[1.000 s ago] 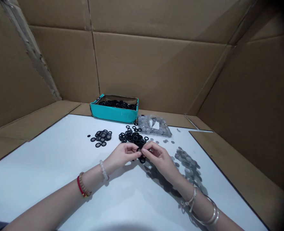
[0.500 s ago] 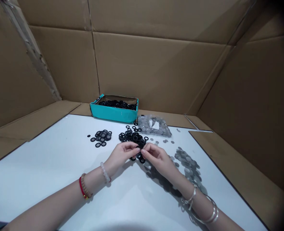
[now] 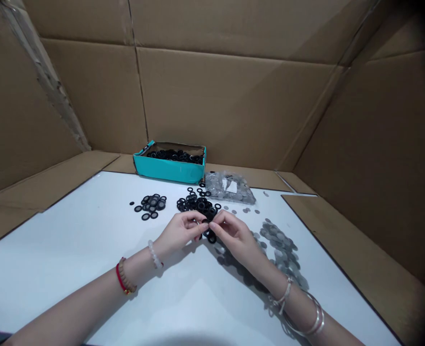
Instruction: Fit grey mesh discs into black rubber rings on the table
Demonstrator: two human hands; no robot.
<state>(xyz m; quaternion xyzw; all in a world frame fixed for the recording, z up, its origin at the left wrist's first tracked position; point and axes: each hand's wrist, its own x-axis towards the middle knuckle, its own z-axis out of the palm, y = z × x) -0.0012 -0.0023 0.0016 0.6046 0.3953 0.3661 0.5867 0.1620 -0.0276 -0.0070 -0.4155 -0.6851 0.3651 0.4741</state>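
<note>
over the bench (image 3: 90, 250), left grip (image 3: 180, 233) and right grip (image 3: 234, 238) both pinched shut on one black rubber ring (image 3: 205, 222), just beside the ring pile (image 3: 197, 205).

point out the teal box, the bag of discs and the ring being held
teal cardboard box (image 3: 167, 169): head view, front wall
clear plastic bag of grey discs (image 3: 230, 188): head view, middle
small black ring (image 3: 205, 221): head view, visible part

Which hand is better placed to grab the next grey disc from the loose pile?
Right, probably. The grey discs lie just beside the right hand, on its outer side. The left hand sits on the far side from them. Both hands pinch a black ring.
</note>
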